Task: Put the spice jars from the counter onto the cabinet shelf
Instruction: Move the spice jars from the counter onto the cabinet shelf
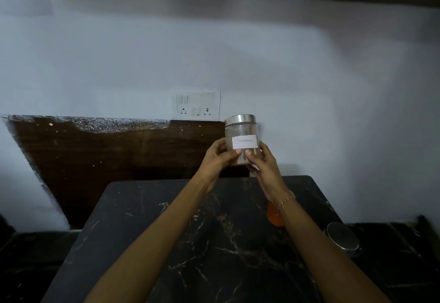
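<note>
A black marble-veined tabletop (pixel 214 243) fills the foreground, backed by a pale wall with a switchboard (pixel 198 105). Just below and right of the switchboard, the left hand (pixel 217 157) and right hand (pixel 264 163) hold a steel-lidded cinnamon jar (pixel 241 136) upright above the tabletop, fingers (pixel 250 155) wrapped round it. Another steel-lidded jar (pixel 342 236) stands far right of the switchboard.

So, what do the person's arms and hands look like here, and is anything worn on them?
Both forearms are bare, with no sleeves in view. The right wrist carries a thin twisted thread bracelet in red and white. The left hand and right hand show no gloves; rings cannot be made out. The nails look short and unpainted.
</note>
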`<action>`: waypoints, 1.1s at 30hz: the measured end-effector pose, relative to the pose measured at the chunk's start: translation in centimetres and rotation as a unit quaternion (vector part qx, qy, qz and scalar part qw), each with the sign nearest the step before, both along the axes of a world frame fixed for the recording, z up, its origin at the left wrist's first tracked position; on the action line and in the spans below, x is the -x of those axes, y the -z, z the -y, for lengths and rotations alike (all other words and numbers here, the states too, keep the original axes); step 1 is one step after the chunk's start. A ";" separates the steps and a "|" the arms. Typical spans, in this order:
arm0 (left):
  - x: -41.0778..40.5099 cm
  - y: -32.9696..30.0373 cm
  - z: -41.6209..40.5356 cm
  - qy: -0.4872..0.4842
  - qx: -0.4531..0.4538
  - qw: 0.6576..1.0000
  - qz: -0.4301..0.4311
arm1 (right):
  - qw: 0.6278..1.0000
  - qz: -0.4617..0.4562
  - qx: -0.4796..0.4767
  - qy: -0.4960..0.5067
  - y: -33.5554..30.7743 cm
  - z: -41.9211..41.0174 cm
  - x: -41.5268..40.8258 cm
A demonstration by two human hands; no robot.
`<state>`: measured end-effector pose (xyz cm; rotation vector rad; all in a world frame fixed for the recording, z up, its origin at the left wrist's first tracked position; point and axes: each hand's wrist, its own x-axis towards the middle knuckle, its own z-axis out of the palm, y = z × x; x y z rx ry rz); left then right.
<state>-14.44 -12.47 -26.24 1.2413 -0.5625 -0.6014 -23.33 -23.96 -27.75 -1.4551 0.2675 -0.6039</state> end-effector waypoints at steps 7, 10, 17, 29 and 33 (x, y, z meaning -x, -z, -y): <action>-0.9 -2.3 -1.1 0.020 0.012 0.997 0.067 | 0.996 -0.001 0.090 -0.018 -3.4 0.6 0.0; -1.3 -4.8 -0.8 0.003 0.028 0.996 0.088 | 0.990 0.007 0.137 -0.011 -6.5 1.2 -0.3; -2.6 -15.2 0.7 -0.075 0.030 0.970 0.231 | 0.977 0.093 0.194 -0.013 -16.7 3.0 -1.5; -2.0 -33.4 4.0 -0.199 0.100 0.878 0.424 | 0.931 0.223 0.290 0.012 -35.2 6.2 -2.6; -4.2 -36.4 7.0 -0.233 0.095 0.887 0.387 | 0.929 0.179 0.324 0.023 -38.4 8.4 -5.4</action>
